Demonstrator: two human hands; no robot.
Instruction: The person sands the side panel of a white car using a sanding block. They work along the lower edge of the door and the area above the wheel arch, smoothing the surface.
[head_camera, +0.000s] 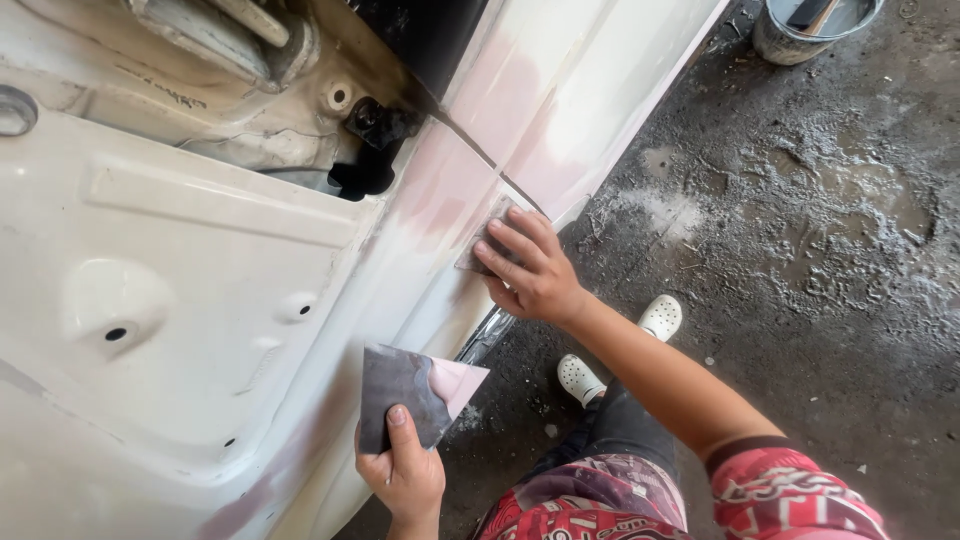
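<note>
Right hand (535, 275) presses a sanding pad (487, 243), fingers spread flat, on the white car panel (420, 210). Left hand (405, 470), fingers clamped on a spare sandpaper sheet (405, 395), waits below that panel. Pink filler patches look dull and smoothed; judging by that, sanding is well along, unfinished.

My right hand (530, 270) lies flat on the car panel (560, 110), a sheet (490, 235) under it. Up the panel from it the surface runs bare; I see nothing in the way there. The hinge (375, 125) stands well to its left. My left hand (405, 470) grips sandpaper (405, 400) just off the door edge (330, 330). The floor (820, 250) on the right is open; a bucket (810, 25) stands far off.
</note>
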